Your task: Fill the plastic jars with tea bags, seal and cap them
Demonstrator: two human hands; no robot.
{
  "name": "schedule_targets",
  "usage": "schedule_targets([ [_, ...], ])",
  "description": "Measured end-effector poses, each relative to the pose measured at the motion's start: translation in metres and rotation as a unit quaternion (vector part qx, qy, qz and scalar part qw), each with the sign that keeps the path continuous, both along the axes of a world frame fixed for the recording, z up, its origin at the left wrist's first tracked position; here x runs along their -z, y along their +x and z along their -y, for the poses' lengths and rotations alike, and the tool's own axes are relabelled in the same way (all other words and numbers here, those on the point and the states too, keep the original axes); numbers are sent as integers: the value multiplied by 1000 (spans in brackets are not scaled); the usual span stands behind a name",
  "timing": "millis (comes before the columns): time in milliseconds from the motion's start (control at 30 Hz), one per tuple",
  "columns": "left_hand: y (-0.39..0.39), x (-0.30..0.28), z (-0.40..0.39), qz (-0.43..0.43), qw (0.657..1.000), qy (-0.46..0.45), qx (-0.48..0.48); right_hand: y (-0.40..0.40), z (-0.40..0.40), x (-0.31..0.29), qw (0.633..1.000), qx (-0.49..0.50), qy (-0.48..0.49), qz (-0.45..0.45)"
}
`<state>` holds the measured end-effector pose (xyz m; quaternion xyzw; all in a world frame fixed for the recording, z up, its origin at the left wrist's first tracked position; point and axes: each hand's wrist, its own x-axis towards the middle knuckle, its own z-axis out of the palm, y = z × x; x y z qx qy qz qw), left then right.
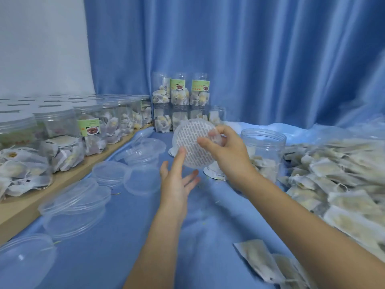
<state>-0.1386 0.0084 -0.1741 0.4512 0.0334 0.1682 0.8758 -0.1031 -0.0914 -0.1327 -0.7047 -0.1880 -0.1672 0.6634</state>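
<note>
the blue cloth-covered table [129,236] carries a heap of white paper tea bags [337,184] at my right. the clear, uncapped plastic jar [263,151] stands beside my right hand [227,151], which pinches a round white patterned seal disc [192,142]; my left hand [177,182] touches it with straight, released fingers [180,156].

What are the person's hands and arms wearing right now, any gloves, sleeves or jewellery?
Nothing is worn that shows. The left hand and the right hand are both bare, with no gloves, and no rings are visible. Both forearms are uncovered down to the bottom edge of the picture: no sleeves, watch or wristband in view.
</note>
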Motion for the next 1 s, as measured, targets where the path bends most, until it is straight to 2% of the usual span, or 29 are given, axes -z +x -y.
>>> schedule_targets([
  [200,-7,6,29,55,995,54,61,-18,47,6,969,-116,190,-107],
  [433,-9,-5,39,115,991,35,59,-31,62,-7,960,-149,207,-116],
  [533,-3,-23,46,116,991,46,45,-36,64,-15,969,-137,179,-105],
  [667,6,-51,64,112,992,41,42,-38,75,-26,983,-65,160,-55],
  [700,9,-56,68,114,992,34,43,-37,79,-26,990,-30,131,-36],
  [767,14,-63,77,122,991,27,42,-35,86,-27,997,72,-6,34],
  [833,16,-65,86,136,988,70,26,-30,89,-23,974,148,-149,86],
  [867,15,-66,91,150,984,97,22,-28,89,-21,965,163,-187,90],
  [933,13,-66,97,199,968,153,19,-28,92,-19,964,171,-191,76],
  [1000,12,-70,98,239,941,238,22,-27,100,-22,969,185,-147,78],
])
